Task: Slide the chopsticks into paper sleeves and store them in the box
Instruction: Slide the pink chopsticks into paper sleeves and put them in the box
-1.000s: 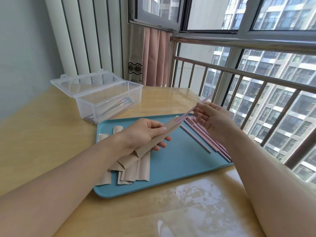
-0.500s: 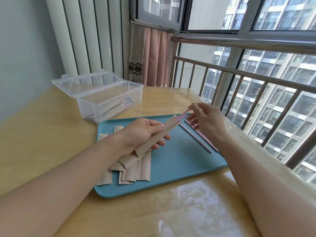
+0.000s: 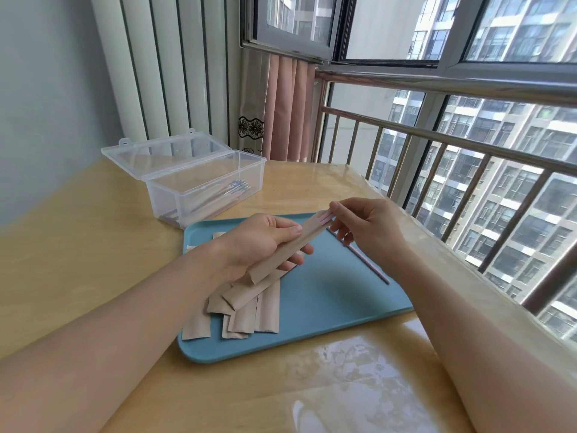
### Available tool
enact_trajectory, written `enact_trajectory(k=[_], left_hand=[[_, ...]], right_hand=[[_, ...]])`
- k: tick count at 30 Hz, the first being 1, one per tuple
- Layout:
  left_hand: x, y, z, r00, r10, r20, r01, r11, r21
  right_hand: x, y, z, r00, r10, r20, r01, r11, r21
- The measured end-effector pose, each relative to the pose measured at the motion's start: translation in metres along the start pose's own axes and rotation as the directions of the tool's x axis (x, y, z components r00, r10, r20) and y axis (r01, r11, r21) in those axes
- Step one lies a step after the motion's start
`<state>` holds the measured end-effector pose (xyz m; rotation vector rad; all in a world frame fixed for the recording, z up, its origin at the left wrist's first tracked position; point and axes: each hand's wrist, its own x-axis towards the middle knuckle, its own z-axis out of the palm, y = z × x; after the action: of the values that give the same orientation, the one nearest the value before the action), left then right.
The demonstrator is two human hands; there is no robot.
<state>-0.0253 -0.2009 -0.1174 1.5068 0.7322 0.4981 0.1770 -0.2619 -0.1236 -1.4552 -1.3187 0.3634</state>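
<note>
Left hand (image 3: 260, 242) curls round a paper sleeve (image 3: 288, 248) above the tray (image 3: 327, 310), while the right hand (image 3: 363, 226) pinches the pink chopsticks (image 3: 325, 217) poking from its top. Spare sleeves (image 3: 246, 310) lie at the tray's left edge; the box (image 3: 199, 185) stands open at the bench's far left.

Sleeve (image 3: 299, 242): matt brown paper. Box (image 3: 199, 185): clear glossy plastic. Tray (image 3: 327, 307): matt blue plastic. Bench (image 3: 93, 245): pale wood under glossy film. Railing (image 3: 468, 142): shiny metal.

Above a blue tray (image 3: 327, 320), the left hand (image 3: 262, 242) grips a brown paper sleeve (image 3: 290, 245) while the right hand (image 3: 365, 226) pinches pink chopstick ends (image 3: 324, 217) protruding from it. An open clear box (image 3: 203, 189) sits on the tabletop (image 3: 93, 245) behind.
</note>
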Motion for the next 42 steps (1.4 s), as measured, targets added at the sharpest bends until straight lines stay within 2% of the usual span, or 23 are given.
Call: enact_trajectory(k=[3, 5, 6, 8, 9, 10, 11, 12, 13, 16, 22, 24, 26, 27, 28, 30, 33, 35, 36, 37, 39, 42], left_hand=[[-0.003, 0.007, -0.008, 0.998, 0.057, -0.005, -0.057, 0.993, 0.104], [-0.007, 0.017, -0.017, 0.996, 0.087, 0.005, -0.086, 0.984, 0.153], [-0.009, 0.026, -0.025, 0.993, 0.116, -0.031, -0.110, 0.983, 0.149], [-0.007, 0.040, -0.049, 0.951, 0.197, -0.240, -0.167, 0.976, 0.137], [-0.006, 0.047, -0.062, 0.887, 0.247, -0.390, -0.194, 0.966, 0.172], [-0.007, 0.051, -0.079, 0.789, 0.304, -0.534, -0.208, 0.950, 0.234], [-0.007, 0.053, -0.093, 0.688, 0.351, -0.635, -0.198, 0.933, 0.301], [-0.008, 0.052, -0.106, 0.619, 0.369, -0.693, -0.167, 0.924, 0.343], [-0.009, 0.049, -0.117, 0.588, 0.359, -0.725, -0.119, 0.925, 0.361], [-0.009, 0.039, -0.139, 0.574, 0.276, -0.771, -0.010, 0.944, 0.330], [-0.002, 0.034, -0.147, 0.506, 0.287, -0.813, -0.012, 0.945, 0.327], [0.001, 0.035, -0.139, 0.548, 0.317, -0.774, -0.012, 0.928, 0.372], [0.002, 0.034, -0.121, 0.689, 0.330, -0.645, -0.013, 0.895, 0.445], [0.002, 0.034, -0.108, 0.781, 0.315, -0.540, -0.004, 0.866, 0.500], [0.001, 0.032, -0.091, 0.862, 0.282, -0.421, 0.010, 0.821, 0.570], [-0.002, 0.028, -0.059, 0.945, 0.208, -0.251, 0.035, 0.700, 0.713], [-0.007, 0.015, -0.019, 0.974, 0.148, -0.169, 0.079, 0.480, 0.874], [-0.007, 0.006, 0.004, 0.985, 0.108, -0.135, 0.095, 0.315, 0.944], [-0.009, 0.002, 0.000, 0.985, 0.101, -0.139, 0.107, 0.274, 0.956], [-0.010, -0.002, 0.000, 0.985, 0.095, -0.144, 0.113, 0.273, 0.955], [-0.008, -0.005, 0.000, 0.979, 0.102, -0.177, 0.134, 0.335, 0.933], [-0.005, -0.007, 0.000, 0.971, 0.147, -0.189, 0.111, 0.423, 0.899]], right_hand=[[0.001, -0.008, 0.007, 0.993, 0.111, 0.046, -0.119, 0.959, 0.259], [0.005, -0.019, 0.011, 0.972, 0.211, 0.100, -0.233, 0.866, 0.442], [0.012, -0.027, 0.012, 0.965, 0.238, 0.114, -0.263, 0.828, 0.495], [0.036, -0.048, 0.015, 0.955, 0.281, 0.095, -0.287, 0.800, 0.527], [0.052, -0.060, 0.016, 0.953, 0.295, 0.068, -0.286, 0.802, 0.524], [0.071, -0.072, 0.021, 0.954, 0.297, 0.044, -0.277, 0.812, 0.513], [0.088, -0.083, 0.029, 0.957, 0.288, 0.022, -0.262, 0.831, 0.491], [0.105, -0.094, 0.037, 0.962, 0.272, 0.005, -0.246, 0.860, 0.447], [0.122, -0.102, 0.048, 0.965, 0.261, -0.006, -0.238, 0.887, 0.396], [0.158, -0.120, 0.091, 0.959, 0.284, 0.018, -0.279, 0.923, 0.265], [0.183, -0.098, 0.162, 0.879, 0.431, 0.203, -0.461, 0.877, 0.138], [0.181, -0.081, 0.169, 0.903, 0.406, 0.141, -0.400, 0.914, -0.067], [0.168, -0.070, 0.154, 0.969, 0.241, 0.052, -0.205, 0.903, -0.378], [0.157, -0.068, 0.139, 0.979, 0.189, 0.078, -0.126, 0.858, -0.498], [0.142, -0.065, 0.118, 0.971, 0.197, 0.137, -0.074, 0.790, -0.608], [0.108, -0.055, 0.071, 0.918, 0.333, 0.215, -0.036, 0.611, -0.791], [0.058, -0.029, 0.005, 0.886, 0.452, 0.106, -0.106, 0.418, -0.902], [0.034, -0.016, -0.026, 0.875, 0.484, 0.029, -0.200, 0.414, -0.888], [0.030, -0.012, -0.026, 0.877, 0.479, 0.036, -0.196, 0.426, -0.884], [0.022, -0.011, -0.028, 0.881, 0.470, 0.048, -0.191, 0.448, -0.873], [0.014, -0.013, -0.031, 0.887, 0.455, 0.077, -0.175, 0.486, -0.856], [0.010, -0.015, -0.021, 0.907, 0.401, 0.128, -0.070, 0.442, -0.894]])
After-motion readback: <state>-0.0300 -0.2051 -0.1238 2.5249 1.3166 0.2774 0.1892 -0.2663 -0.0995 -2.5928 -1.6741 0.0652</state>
